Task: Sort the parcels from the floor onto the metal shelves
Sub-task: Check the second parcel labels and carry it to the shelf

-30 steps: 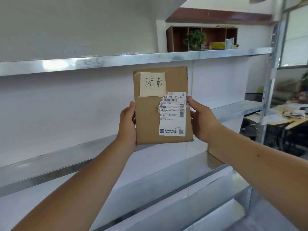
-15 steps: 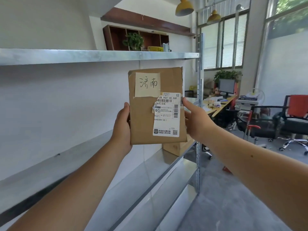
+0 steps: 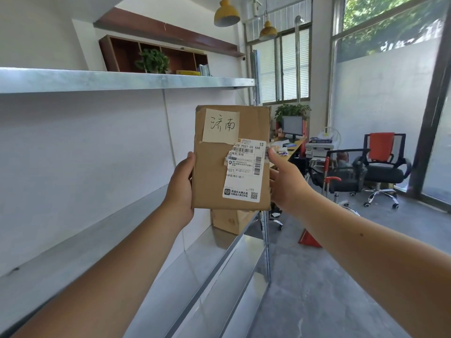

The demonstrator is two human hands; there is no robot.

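A flat brown cardboard parcel [image 3: 231,157] with a handwritten cream note and a white printed shipping label is held upright in the air, in front of the galvanised metal shelves [image 3: 122,80] that run along the white wall. The left hand [image 3: 181,184] grips its left edge and the right hand [image 3: 284,181] clasps its right edge, thumb on the front face. Behind and below it, another brown cardboard box [image 3: 229,220] sits on a lower shelf.

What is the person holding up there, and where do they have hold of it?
A flat cardboard parcel, upright, gripped by its two side edges: left hand on the left edge, right hand on the right.
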